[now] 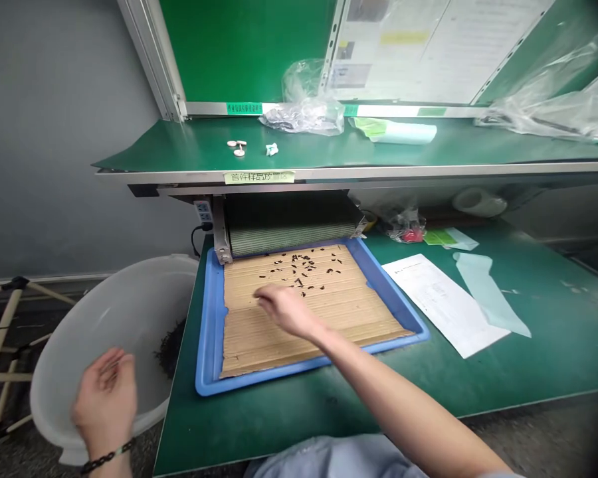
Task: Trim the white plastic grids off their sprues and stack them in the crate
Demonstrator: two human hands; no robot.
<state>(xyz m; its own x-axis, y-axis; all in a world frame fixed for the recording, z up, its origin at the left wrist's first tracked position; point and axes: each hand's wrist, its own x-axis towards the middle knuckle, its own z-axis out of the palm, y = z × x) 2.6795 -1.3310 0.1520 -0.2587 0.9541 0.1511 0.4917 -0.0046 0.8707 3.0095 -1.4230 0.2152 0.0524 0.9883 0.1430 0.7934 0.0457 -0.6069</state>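
Currently on cardboard point(259, 344): dark pieces point(299, 281) are lying scattered, many remaining, inside the blue tray point(206, 332).
White tub point(80, 318): dark heap point(172, 352) is sitting inside.
Right hand point(284, 309): you're bunching fingertips narrowly over the cardboard; can't tell if holding anything.
Left hand point(107, 395): you're half-curling it by the tub, maybe cupping bits; blurred, can't tell.

The bare left hand point(105, 393) points forward, fingers curled toward the thumb. The bare right forearm point(389, 382) stretches diagonally across the front, its slightly blurred right hand point(286, 309) knuckles-up with fingertips bunched.
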